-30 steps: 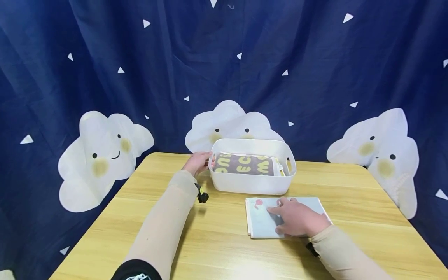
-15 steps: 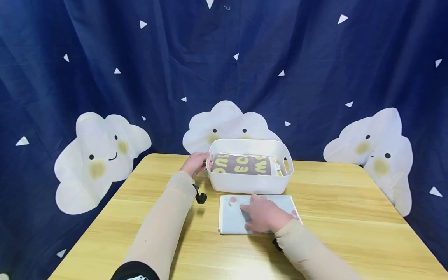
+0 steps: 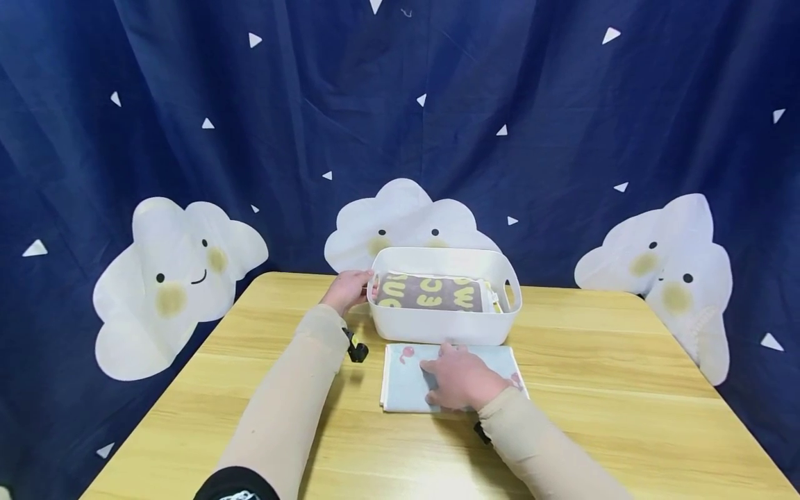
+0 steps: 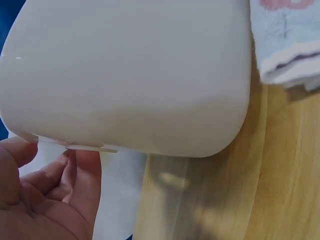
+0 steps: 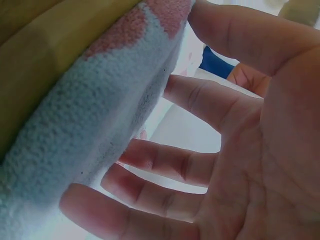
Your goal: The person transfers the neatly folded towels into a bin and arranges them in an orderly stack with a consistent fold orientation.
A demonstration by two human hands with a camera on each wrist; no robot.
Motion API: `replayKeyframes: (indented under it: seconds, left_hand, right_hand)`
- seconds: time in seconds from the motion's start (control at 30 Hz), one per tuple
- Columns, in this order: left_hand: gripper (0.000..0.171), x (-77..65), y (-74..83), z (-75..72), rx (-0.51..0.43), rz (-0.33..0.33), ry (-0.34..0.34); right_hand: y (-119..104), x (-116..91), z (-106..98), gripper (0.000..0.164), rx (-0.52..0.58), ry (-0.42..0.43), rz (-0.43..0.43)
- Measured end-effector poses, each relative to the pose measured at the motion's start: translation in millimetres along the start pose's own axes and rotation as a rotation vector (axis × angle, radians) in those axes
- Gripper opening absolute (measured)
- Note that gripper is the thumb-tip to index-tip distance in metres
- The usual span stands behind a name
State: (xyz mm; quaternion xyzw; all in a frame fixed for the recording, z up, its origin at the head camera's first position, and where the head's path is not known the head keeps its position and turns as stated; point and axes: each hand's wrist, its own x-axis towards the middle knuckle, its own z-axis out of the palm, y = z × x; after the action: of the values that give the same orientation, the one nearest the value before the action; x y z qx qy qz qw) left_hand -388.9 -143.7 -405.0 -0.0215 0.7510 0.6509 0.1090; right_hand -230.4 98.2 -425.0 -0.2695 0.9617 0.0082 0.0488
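Note:
A white plastic basket [image 3: 440,328] with handle holes stands at the back middle of the table. My left hand [image 3: 348,290] grips it by its left handle; in the left wrist view, fingers [image 4: 86,175] reach into the handle hole. A folded grey cloth [image 3: 431,295] with yellow letters lies inside. Directly in front of the basket is a folded light blue towel [image 3: 400,389] with pink prints. On top of it rests my right hand [image 3: 464,378], fingers spread. The right wrist view shows its fingertips against the fuzzy towel [image 5: 75,110].
The wooden table [image 3: 600,375] extends to both sides of the basket and towel. Behind it hangs a dark blue curtain [image 3: 350,69] with white clouds and triangles. Inside the basket, a white and yellow edge [image 3: 494,298] shows beside the grey cloth.
My right hand has slid the blue towel left and slightly away from me, from the basket's front right to straight before it. My left hand has stayed at the handle.

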Motion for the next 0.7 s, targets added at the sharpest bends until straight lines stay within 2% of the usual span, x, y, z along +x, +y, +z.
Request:
replayKeyframes:
  seconds: [0.17, 0.27, 0.33, 0.5, 0.7]
  left_hand:
    - [0.042, -3.4, -1.1, -2.7, 0.099, 0.045, 0.039]
    - [0.042, -9.4, -2.8, -4.5, 0.139, 0.067, 0.056]
    - [0.041, -15.1, -3.0, -5.7, 0.197, 0.085, 0.064]
    - [0.04, -36.1, 1.1, -6.4, 0.402, 0.138, 0.076]
    - [0.041, -66.9, 1.2, -3.4, 0.615, 0.143, 0.082]
  right_hand:
    - [-0.8, 0.0, -3.5, 0.059, 0.017, -0.003, 0.02]
    - [1.5, -2.7, -4.4, 0.058, 0.076, -0.006, 0.023]
    - [5.4, -4.7, -4.6, 0.058, 0.132, -0.003, 0.013]
    - [21.5, -8.9, -6.3, 0.053, 0.265, 0.005, -0.037]
    - [44.7, -12.9, -2.3, 0.045, 0.389, 0.05, -0.11]
